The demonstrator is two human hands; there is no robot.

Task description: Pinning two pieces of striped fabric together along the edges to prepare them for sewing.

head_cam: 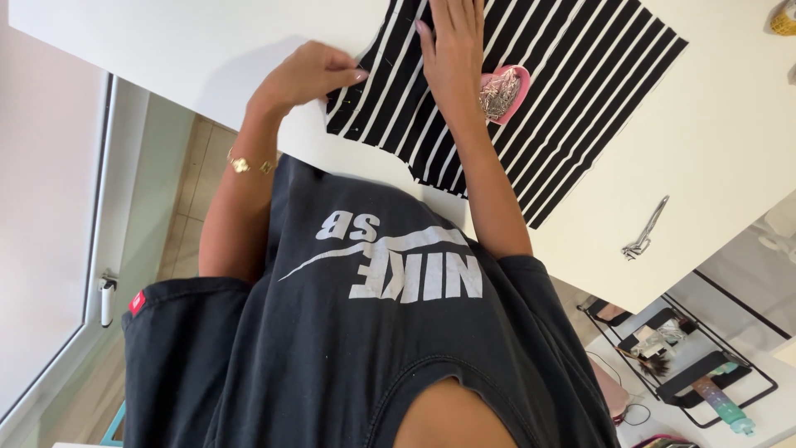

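While the right hand [452, 54] presses flat and open on the striped fabric [572, 91], the left hand [311, 76] pinches its edge, apparently mid-pinning; the next move likely calls for a pin from the pink heart dish [502, 93] just beside the right hand.

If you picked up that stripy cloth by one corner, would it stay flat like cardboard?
Probably not. The striped fabric lies limp and flat on the white table, so it would likely droop and fold. It looks thin and light. Lifting it might also tip the pink heart-shaped dish resting on it.
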